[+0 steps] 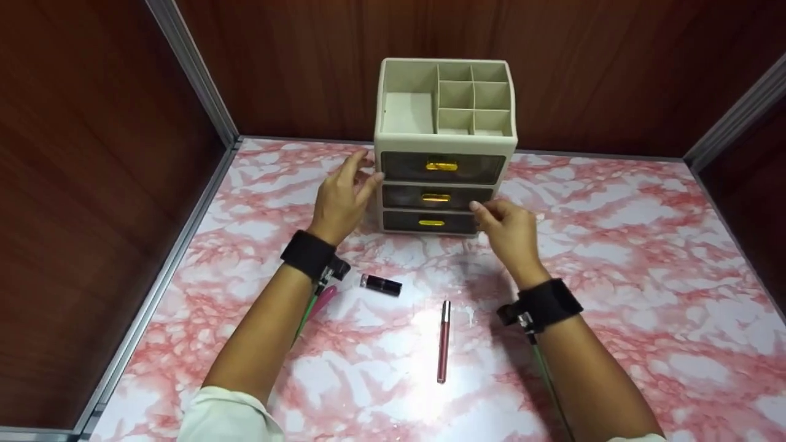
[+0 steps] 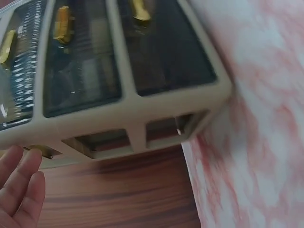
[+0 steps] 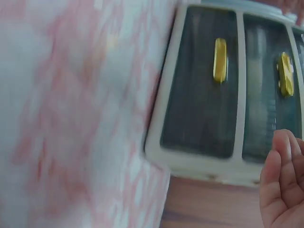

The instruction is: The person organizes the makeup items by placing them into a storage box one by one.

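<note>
A cream desktop organizer (image 1: 445, 142) stands upright near the back of the table, its three dark see-through drawers pushed in. Gold handles mark each drawer, such as the top handle (image 1: 441, 166). At the organizer's left side is my left hand (image 1: 341, 199), thumb tip right at the front edge, fingers loosely bent. My right hand (image 1: 508, 232) is by the lower right front corner, its thumb overlapping the middle drawer (image 1: 405, 197) in the head view. In the right wrist view its fingers (image 3: 272, 178) look nearly straight, with nothing held. The left fingers (image 2: 33, 190) lie beside the side openings.
On the marbled pink-and-white table (image 1: 614, 258) lie a short black tube (image 1: 382, 285) and a slim lip gloss tube (image 1: 443, 350) with a silver cap. A pink item (image 1: 323, 302) is partly hidden by the left forearm. Brown wood panels (image 1: 295, 73) enclose the back and sides.
</note>
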`<state>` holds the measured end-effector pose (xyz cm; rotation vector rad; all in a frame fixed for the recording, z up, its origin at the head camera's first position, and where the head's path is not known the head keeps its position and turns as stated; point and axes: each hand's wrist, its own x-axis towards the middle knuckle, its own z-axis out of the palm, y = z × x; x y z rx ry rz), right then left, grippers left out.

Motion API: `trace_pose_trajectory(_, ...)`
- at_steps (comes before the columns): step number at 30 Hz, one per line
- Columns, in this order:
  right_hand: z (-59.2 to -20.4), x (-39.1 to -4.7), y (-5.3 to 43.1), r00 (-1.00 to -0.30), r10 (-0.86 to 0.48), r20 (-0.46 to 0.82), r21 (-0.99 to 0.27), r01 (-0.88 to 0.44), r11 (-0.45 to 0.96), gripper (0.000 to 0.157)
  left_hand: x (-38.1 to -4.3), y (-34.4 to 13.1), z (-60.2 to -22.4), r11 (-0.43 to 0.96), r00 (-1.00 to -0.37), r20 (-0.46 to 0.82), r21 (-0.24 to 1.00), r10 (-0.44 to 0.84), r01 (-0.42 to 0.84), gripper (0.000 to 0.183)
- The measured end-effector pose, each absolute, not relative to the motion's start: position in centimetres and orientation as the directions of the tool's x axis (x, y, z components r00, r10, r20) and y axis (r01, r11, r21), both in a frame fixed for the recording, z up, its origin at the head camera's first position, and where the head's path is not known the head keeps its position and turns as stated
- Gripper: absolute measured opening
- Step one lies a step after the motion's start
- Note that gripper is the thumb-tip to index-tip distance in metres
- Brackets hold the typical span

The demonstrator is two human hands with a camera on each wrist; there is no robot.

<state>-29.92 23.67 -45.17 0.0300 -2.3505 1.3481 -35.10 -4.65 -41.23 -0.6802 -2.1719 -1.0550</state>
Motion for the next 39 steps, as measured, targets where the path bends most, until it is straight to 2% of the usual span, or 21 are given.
trace_pose_trajectory(4, -46.0, -30.1, 21.9, -0.957, 0.148, 0.249, -0.907, -0.177, 0.383, 0.043, -36.0, -4.5, -40.6, 0.491, -0.687, 0.704, 0.541, 0.18, 0.683, 0.045)
trace_pose_trajectory(8, -47.0, -30.6, 20.3, -0.991, 0.068, 0.119, -0.959, -0.097, 0.268, 0.054, -36.9, -4.6, -40.2, 0.441, -0.735, 0.657, 0.616, 0.169, 0.653, 0.044)
trace_pose_trajectory(14, -48.7, -31.5, 19.4, -0.999, 0.021, -0.04, -0.958, 0.045, 0.285, 0.054, -37.6, -4.5, -40.2, 0.407, -0.792, 0.59, 0.691, 0.158, 0.597, 0.042)
trace_pose_trajectory(18, -49.4, -31.9, 19.4, -0.995, 0.043, -0.091, -0.956, 0.099, 0.276, 0.054, -37.7, -4.4, -40.4, 0.416, -0.8, 0.581, 0.696, 0.152, 0.585, 0.042)
trace_pose_trajectory(26, -50.0, -32.1, 19.0, -0.986, 0.014, -0.165, -0.985, 0.165, 0.045, 0.052, -37.9, -4.1, -40.8, 0.318, -0.823, 0.551, 0.763, 0.138, 0.564, 0.035)
trace_pose_trajectory(35, -49.9, -32.3, 18.7, -0.983, 0.021, -0.184, -0.983, 0.184, 0.014, 0.046, -35.0, -3.8, -38.0, 0.274, -0.843, 0.519, 0.798, 0.14, 0.536, 0.025)
trace_pose_trajectory(39, -49.7, -32.4, 18.8, -0.982, 0.026, -0.188, -0.982, 0.188, 0.004, 0.046, -34.9, -3.8, -38.0, 0.271, -0.846, 0.518, 0.802, 0.129, 0.532, 0.025)
